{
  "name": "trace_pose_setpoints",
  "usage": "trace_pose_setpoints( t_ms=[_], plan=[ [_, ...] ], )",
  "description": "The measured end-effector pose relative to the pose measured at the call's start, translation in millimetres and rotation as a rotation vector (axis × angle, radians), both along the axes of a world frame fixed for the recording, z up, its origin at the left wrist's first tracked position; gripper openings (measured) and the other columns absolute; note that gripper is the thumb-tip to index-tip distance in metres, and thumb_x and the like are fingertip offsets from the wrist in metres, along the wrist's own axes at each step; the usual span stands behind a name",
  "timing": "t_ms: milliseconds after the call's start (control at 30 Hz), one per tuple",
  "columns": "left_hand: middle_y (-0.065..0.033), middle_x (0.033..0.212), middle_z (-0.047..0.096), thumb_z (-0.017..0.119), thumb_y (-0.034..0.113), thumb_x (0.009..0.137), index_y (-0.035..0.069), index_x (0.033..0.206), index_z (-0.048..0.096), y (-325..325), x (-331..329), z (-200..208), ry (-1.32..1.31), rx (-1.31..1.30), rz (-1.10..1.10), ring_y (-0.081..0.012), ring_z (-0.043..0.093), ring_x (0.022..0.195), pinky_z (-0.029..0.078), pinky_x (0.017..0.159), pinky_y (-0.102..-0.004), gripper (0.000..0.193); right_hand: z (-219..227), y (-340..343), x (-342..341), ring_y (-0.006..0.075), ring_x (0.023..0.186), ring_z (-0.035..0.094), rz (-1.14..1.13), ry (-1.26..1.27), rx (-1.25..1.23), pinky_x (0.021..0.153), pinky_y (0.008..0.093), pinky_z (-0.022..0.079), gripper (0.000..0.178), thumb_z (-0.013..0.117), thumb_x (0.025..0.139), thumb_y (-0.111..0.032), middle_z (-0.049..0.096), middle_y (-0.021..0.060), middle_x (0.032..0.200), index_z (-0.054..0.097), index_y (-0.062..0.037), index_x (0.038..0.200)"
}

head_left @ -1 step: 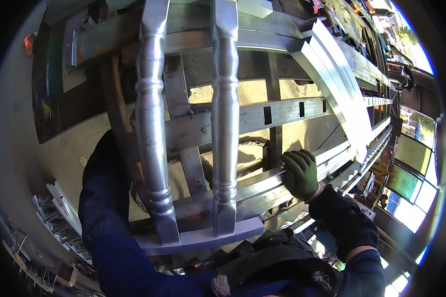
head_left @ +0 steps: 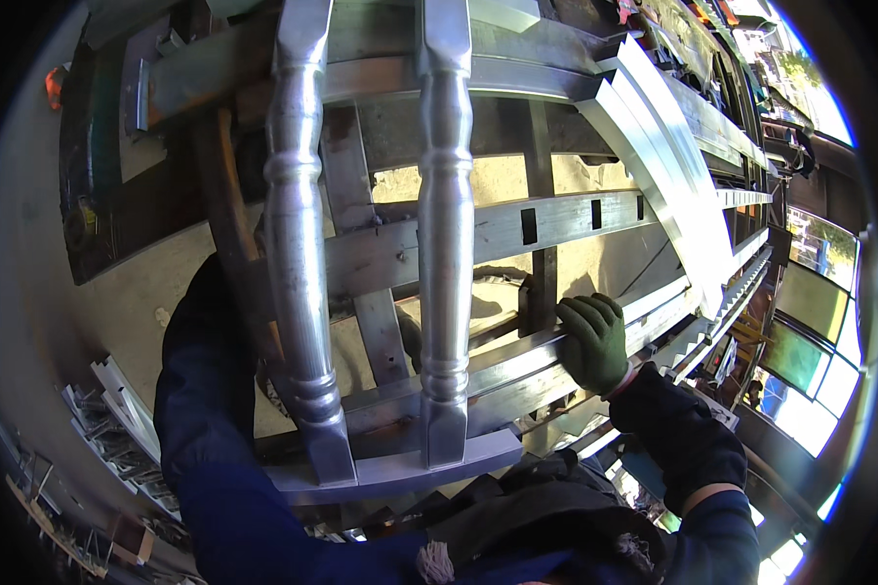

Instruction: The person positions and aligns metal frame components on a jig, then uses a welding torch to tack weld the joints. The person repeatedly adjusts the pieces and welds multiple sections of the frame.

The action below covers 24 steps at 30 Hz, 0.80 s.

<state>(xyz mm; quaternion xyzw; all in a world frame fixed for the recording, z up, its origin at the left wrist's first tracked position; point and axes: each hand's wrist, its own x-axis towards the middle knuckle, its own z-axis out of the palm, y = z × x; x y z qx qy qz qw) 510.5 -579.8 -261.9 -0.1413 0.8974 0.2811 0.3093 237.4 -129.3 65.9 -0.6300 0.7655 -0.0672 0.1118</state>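
Note:
My right hand [head_left: 593,341], in a dark green work glove, lies over a long flat steel bar [head_left: 512,366] with its fingers curled and close together. To its left, two turned metal balusters [head_left: 298,224] [head_left: 445,214] run up the view side by side. Their square lower ends meet a grey metal rail [head_left: 429,469] near my body. My left arm [head_left: 195,390], in a dark blue sleeve, reaches up at the left; its hand is hidden past the steel beams and the left baluster.
A steel bar with square holes [head_left: 556,222] crosses behind the balusters. Bright angled metal profiles [head_left: 663,175] lie across the frame at the right. Metal offcuts [head_left: 122,448] are piled at the lower left. Dark steel supports [head_left: 541,185] stand over the concrete floor.

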Motion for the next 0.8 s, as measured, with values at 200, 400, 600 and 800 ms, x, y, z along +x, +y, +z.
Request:
trace_pose_setpoints(
  t_ms=[200,400,600,800],
  plan=[
    [-0.0134,0.117,0.078,0.064,0.029,0.104,0.005,0.123,0.074,-2,-8,-13,0.002,0.023,0.023,-0.0289,0.074,0.105,0.058,0.092,-0.0412,0.033,0,-2,-3,0.0364,0.115,0.065,0.008,-0.02,0.01,0.104,0.0533,0.048,0.046,0.069,0.087,-0.016,0.07,0.0138,0.126,0.067,-0.0048,0.131],
    [-0.0131,0.116,0.078,0.064,0.029,0.104,0.005,0.124,0.074,-4,-10,-18,-0.002,0.038,0.052,-0.0286,0.074,0.104,0.058,0.092,-0.0414,0.033,-1,-2,-6,0.0364,0.114,0.065,0.008,-0.028,0.034,0.104,0.0541,0.048,0.045,0.07,0.086,-0.019,0.07,0.0137,0.125,0.069,-0.0049,0.129],
    [-0.0127,0.116,0.078,0.064,0.029,0.104,0.005,0.124,0.074,-7,-20,-21,0.005,0.069,0.075,-0.0284,0.074,0.104,0.058,0.091,-0.0416,0.033,-1,0,-4,0.0362,0.115,0.066,-0.015,-0.029,0.047,0.104,0.0549,0.048,0.047,0.071,0.086,-0.019,0.071,0.0133,0.125,0.069,-0.0053,0.13],
    [-0.0123,0.116,0.078,0.064,0.029,0.105,0.004,0.124,0.074,-5,-10,-15,0.01,0.111,0.145,-0.0281,0.074,0.103,0.058,0.091,-0.0418,0.033,2,-3,-2,0.0367,0.114,0.066,-0.022,-0.047,0.036,0.104,0.0552,0.048,0.046,0.071,0.086,-0.019,0.071,0.0133,0.125,0.069,-0.005,0.13]
  ],
)
